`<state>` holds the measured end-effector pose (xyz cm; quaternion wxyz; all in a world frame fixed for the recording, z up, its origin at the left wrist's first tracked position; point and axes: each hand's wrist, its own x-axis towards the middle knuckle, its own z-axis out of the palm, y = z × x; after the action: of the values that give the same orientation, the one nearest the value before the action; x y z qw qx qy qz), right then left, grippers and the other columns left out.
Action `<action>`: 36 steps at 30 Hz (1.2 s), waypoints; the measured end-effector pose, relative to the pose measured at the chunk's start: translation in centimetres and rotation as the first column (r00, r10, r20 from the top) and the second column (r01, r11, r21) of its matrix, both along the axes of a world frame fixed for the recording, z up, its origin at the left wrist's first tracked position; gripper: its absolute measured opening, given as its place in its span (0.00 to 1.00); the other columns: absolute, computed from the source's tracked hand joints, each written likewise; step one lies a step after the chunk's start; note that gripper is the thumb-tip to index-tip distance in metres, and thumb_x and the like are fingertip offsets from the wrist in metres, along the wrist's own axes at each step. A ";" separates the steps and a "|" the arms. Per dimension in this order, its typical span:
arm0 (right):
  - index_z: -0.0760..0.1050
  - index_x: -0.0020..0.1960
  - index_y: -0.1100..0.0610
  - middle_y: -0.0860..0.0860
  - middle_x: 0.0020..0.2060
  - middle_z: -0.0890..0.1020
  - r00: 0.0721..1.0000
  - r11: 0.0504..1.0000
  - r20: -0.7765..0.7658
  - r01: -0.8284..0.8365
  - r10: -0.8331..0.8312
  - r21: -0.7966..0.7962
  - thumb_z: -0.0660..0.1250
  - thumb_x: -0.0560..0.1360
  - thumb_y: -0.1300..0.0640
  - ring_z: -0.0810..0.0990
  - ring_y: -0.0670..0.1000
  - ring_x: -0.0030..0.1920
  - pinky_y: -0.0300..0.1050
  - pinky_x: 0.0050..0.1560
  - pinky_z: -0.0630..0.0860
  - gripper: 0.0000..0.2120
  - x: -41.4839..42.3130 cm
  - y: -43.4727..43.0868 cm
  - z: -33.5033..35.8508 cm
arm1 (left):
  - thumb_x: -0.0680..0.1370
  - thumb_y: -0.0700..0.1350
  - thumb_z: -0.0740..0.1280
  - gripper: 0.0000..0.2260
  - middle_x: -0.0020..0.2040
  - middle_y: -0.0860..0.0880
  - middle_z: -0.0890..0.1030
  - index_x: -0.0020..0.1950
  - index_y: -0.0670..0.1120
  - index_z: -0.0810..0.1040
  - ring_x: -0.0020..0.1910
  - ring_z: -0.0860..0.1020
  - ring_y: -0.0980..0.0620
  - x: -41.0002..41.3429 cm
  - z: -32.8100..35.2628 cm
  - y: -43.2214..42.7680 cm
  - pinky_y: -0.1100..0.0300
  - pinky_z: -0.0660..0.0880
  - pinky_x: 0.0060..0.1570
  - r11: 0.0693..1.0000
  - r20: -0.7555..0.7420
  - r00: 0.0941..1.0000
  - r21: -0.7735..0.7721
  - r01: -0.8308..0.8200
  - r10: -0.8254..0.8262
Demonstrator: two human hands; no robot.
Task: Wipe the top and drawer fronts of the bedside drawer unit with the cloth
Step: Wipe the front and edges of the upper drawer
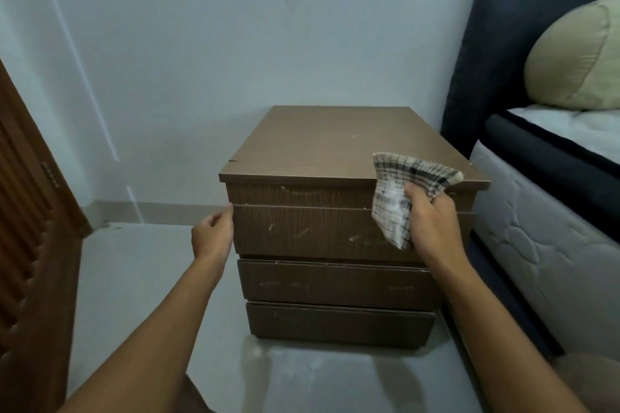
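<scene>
The brown wooden bedside drawer unit [322, 144] stands on the floor in front of me, with three drawer fronts below its flat top. Pale scuffs mark the drawer fronts. My right hand [432, 221] grips a checked black-and-white cloth [402, 191] at the unit's front right corner, the cloth draped over the top edge and hanging down over the top drawer front [302, 231]. My left hand [213, 235] sits at the left edge of the top drawer front, fingers curled against its corner.
A bed with a white mattress [536, 228], dark headboard [503, 27] and beige pillow [577, 57] stands tight against the unit's right side. A pale wall is behind. A brown louvred door [30, 211] is at the left. Grey floor [141, 278] lies around the unit.
</scene>
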<state>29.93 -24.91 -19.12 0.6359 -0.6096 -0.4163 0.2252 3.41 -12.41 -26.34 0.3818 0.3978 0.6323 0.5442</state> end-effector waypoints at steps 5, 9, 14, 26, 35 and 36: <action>0.79 0.54 0.58 0.50 0.44 0.84 0.980 0.989 -0.137 0.139 -0.145 -0.052 0.58 0.82 0.54 0.82 0.47 0.46 0.39 0.39 0.74 0.13 0.2 -1.1 -4.8 | 0.78 0.56 0.65 0.11 0.48 0.49 0.79 0.49 0.49 0.76 0.51 0.77 0.48 0.1 -0.8 1.1 0.52 0.75 0.55 0.999 0.025 0.999 -0.004 -0.032 0.032; 0.77 0.60 0.57 0.52 0.50 0.83 0.939 0.959 -0.197 0.279 -0.282 -0.045 0.58 0.82 0.53 0.81 0.52 0.52 0.45 0.52 0.76 0.14 0.6 -1.3 -7.3 | 0.78 0.56 0.66 0.11 0.41 0.51 0.78 0.40 0.52 0.74 0.49 0.78 0.48 -0.1 -0.9 1.8 0.50 0.75 0.56 0.999 0.034 0.999 -0.021 -0.024 0.024; 0.74 0.66 0.56 0.52 0.57 0.81 0.875 0.892 -0.191 0.452 -0.445 -0.006 0.57 0.82 0.51 0.79 0.52 0.57 0.49 0.58 0.75 0.17 1.9 -1.7 -8.5 | 0.77 0.55 0.67 0.12 0.51 0.48 0.79 0.53 0.48 0.77 0.52 0.78 0.49 -0.7 -1.3 2.2 0.51 0.76 0.57 1.000 0.074 0.997 -0.006 0.017 -0.017; 0.75 0.62 0.57 0.49 0.49 0.77 0.831 0.836 -0.124 0.549 -0.542 0.028 0.56 0.82 0.52 0.74 0.41 0.42 0.37 0.46 0.68 0.14 4.0 0.1 -8.3 | 0.77 0.57 0.66 0.16 0.56 0.48 0.78 0.57 0.47 0.76 0.57 0.78 0.48 -0.6 -1.4 2.5 0.50 0.74 0.61 0.999 0.150 0.988 0.021 0.033 -0.036; 0.74 0.63 0.57 0.47 0.50 0.76 0.841 0.842 -0.103 0.538 -0.531 0.044 0.56 0.82 0.53 0.74 0.46 0.48 0.39 0.49 0.67 0.14 4.1 1.0 -8.2 | 0.73 0.57 0.69 0.12 0.49 0.47 0.79 0.39 0.51 0.72 0.49 0.77 0.48 0.2 -0.5 3.3 0.52 0.74 0.52 0.998 0.203 0.978 -0.047 -0.032 0.041; 0.75 0.63 0.56 0.48 0.50 0.77 0.843 0.844 -0.106 0.534 -0.528 0.044 0.56 0.82 0.52 0.75 0.46 0.48 0.39 0.48 0.68 0.14 4.0 0.9 -8.4 | 0.72 0.57 0.69 0.11 0.50 0.47 0.79 0.40 0.50 0.73 0.50 0.77 0.48 0.3 -0.5 3.3 0.51 0.75 0.53 0.998 0.202 0.978 -0.052 -0.037 0.047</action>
<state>33.98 -23.96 -27.48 0.7129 -0.6670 -0.2102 0.0525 3.73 -9.12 -26.84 0.4422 0.3174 0.6112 0.5746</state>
